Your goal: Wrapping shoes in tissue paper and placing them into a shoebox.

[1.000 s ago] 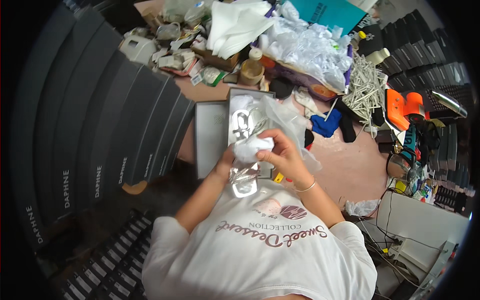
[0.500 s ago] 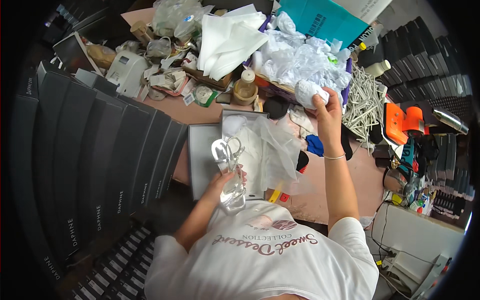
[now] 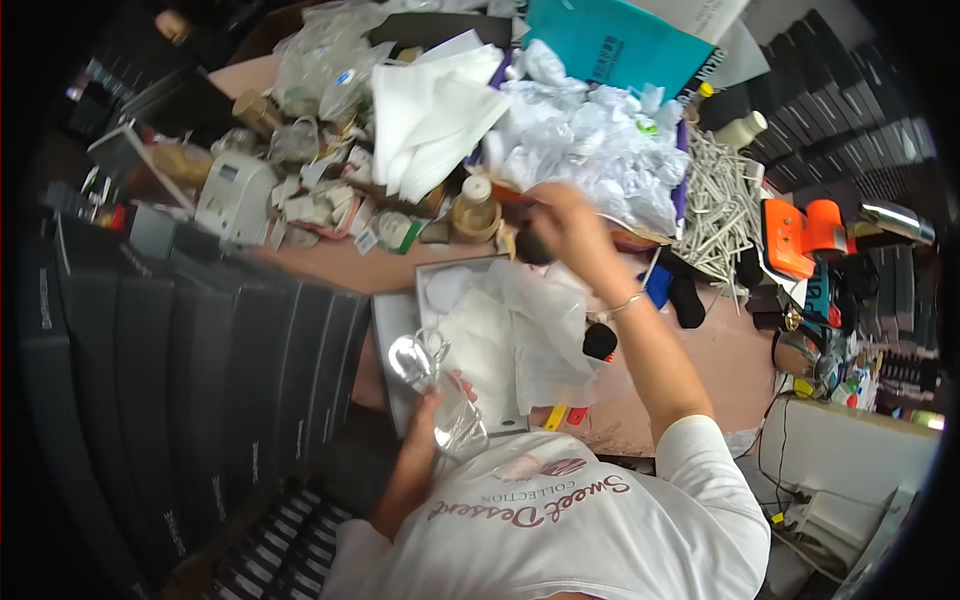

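Observation:
My left hand (image 3: 440, 405) is closed around a see-through sandal (image 3: 458, 420) with a shiny sole, held upright over the near left of an open grey shoe box (image 3: 400, 300). White tissue paper (image 3: 545, 330) lies in the box and spills over its right side. A round white wad (image 3: 448, 290) sits in the box's far left corner. My right hand (image 3: 568, 225) is stretched over the table, beyond the box and right of a capped bottle (image 3: 477, 205). Its fingers are smeared by motion, and whatever they hold, if anything, is hidden.
Behind my right hand stands a purple-edged bin of crumpled white paper wads (image 3: 590, 140). White sheets (image 3: 430, 115) lie left of it, white sticks (image 3: 722, 205) right. Black shoe boxes (image 3: 200, 370) line the left. An orange tape dispenser (image 3: 787, 240) stands at the right.
My right hand has swung left and nearer from the paper bin toward the bottle; the white wad it held no longer shows. My left hand keeps the sandal. The whole view has shifted slightly.

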